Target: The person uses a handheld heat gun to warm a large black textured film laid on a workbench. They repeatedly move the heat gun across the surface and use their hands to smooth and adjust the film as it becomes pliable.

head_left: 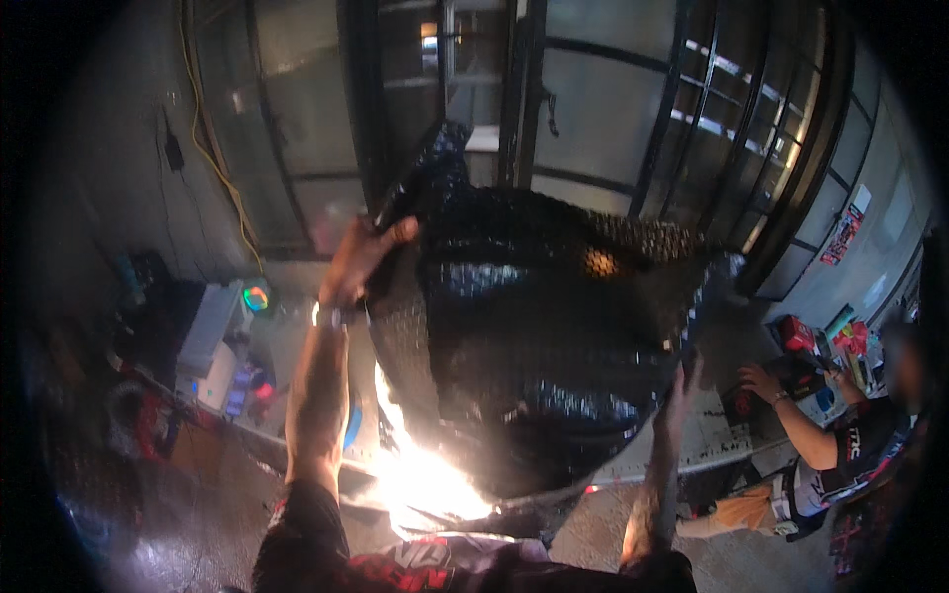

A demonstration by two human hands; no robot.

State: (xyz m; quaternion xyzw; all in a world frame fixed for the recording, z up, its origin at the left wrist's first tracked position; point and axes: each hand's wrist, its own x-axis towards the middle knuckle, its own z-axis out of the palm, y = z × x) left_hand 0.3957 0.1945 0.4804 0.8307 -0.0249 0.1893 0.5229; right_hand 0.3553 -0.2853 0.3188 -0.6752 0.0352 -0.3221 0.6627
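A large dark sheet of black bubble wrap point(534, 326) is spread up in front of me, shiny and creased. My left hand point(368, 255) is closed on its upper left edge, thumb toward the sheet. A bunched flap of the wrap rises above that hand. At the lower right edge is my right hand point(682, 383), seen side-on and smeared by motion. It is against or just beside the wrap; its fingers do not show clearly. The wrap hides much of the table behind it. A strong white glare covers the lower left of the sheet.
A worktable point(707, 435) runs behind the wrap. At its left lie a grey box point(210, 321) and a round, colour-lit object point(255, 298). A co-worker point(840, 450) at the right reaches over the table near a red box point(794, 334). Framed windows point(603, 109) stand behind.
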